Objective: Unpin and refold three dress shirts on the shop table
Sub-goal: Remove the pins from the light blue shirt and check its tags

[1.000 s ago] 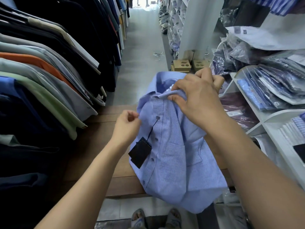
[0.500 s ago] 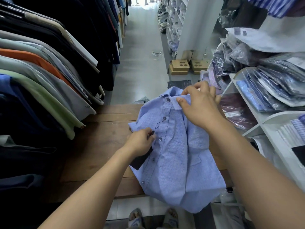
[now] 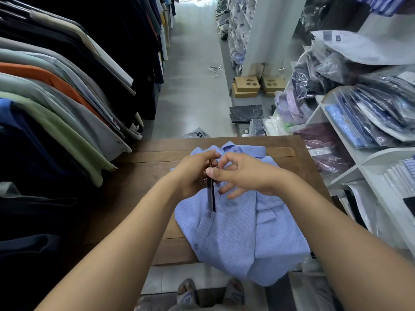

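A light blue dress shirt (image 3: 235,225) lies front up on the brown wooden table (image 3: 143,176), collar away from me, its lower part hanging over the near edge. A black hang tag (image 3: 211,198) dangles edge-on over the button placket. My left hand (image 3: 193,173) is closed on the top of the tag and its string. My right hand (image 3: 244,173) hovers just to the right, thumb and forefinger pinched at the same spot, the other fingers spread over the shirt's chest.
Hanging shirts on a rail (image 3: 67,97) crowd the table's left side. White shelves (image 3: 368,158) with bagged shirts stand at the right. Cardboard boxes (image 3: 247,86) and bagged packs (image 3: 246,113) lie on the aisle floor beyond the table. My sandalled feet (image 3: 208,292) show below.
The shirt has come down flat onto the table. My right hand left the collar and joined my left hand at the hang tag, which now hangs edge-on.
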`<state>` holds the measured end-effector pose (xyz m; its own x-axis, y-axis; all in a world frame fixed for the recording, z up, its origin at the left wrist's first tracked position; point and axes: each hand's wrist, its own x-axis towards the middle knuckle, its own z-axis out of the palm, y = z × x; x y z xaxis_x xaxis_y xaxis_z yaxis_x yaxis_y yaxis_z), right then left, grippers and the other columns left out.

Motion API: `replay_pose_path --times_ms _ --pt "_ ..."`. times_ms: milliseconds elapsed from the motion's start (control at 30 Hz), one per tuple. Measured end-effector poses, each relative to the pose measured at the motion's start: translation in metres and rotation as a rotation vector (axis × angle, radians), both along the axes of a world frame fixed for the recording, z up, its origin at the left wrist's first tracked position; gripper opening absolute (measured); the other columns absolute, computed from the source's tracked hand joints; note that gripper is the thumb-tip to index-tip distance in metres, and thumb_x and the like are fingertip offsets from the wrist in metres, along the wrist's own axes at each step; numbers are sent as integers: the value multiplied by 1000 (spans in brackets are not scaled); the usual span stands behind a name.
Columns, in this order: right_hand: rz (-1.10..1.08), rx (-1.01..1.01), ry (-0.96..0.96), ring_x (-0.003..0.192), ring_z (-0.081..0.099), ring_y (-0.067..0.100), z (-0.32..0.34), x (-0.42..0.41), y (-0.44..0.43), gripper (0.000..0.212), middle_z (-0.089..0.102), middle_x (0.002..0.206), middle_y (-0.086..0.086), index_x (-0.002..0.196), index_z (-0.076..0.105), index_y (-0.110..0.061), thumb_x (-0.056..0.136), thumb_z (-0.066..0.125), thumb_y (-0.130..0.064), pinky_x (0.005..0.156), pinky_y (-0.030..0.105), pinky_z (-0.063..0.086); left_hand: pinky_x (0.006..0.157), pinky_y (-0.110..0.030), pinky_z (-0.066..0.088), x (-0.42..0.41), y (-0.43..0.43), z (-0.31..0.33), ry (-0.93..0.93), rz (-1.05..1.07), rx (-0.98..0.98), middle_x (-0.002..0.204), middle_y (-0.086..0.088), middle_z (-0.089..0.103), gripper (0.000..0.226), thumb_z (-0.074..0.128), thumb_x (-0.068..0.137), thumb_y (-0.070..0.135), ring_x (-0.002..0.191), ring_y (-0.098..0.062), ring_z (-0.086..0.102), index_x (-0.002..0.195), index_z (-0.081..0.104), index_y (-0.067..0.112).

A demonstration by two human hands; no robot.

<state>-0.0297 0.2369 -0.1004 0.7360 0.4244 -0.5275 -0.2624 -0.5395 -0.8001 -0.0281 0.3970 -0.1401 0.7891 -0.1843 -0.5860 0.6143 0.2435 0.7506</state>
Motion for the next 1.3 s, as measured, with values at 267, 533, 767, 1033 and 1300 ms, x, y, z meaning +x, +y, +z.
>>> replay_pose_path --times_ms 267,533,767,1033,1300 --pt "-332 277 163 75 64 25 3 5 5 14 64 93 11 105 58 -14 102 57 -27 68 38 59 80 -34 50 8 3 27 21 68 -99 98 -8 61 27 60 94 35 83 -24 57 105 63 11" --pt "-562 134 -42 60 59 17 -7 16 12 10 66 80 8 95 68 -11 96 62 -20 50 25 48 97 -45 55 0 -3 24 -290 -30 549 125 3 63 54 61 87 43 109 -15 63 137 53 24" --pt "-551 363 125 79 75 25 -2 11 22 45 69 101 11 101 70 -8 100 53 -50 69 44 63 97 -44 53 -9 -3 27 -287 -198 294 116 9 74 29 55 98 40 106 -13 71 118 72 28" --pt "-587 321 -102 74 64 17 -21 7 21 22 61 83 9 81 57 -13 88 78 -17 74 36 63 65 -36 59 -19 13 20 -267 33 162 99 -11 72 22 56 100 3 87 -26 70 118 67 8" --pt "-600 422 -161 75 68 19 -22 1 16 22 66 86 10 94 56 -12 88 76 -5 64 36 61 79 -39 58 -24 15 16 -167 165 -10 118 -18 71 30 49 104 16 94 -29 67 127 66 8"
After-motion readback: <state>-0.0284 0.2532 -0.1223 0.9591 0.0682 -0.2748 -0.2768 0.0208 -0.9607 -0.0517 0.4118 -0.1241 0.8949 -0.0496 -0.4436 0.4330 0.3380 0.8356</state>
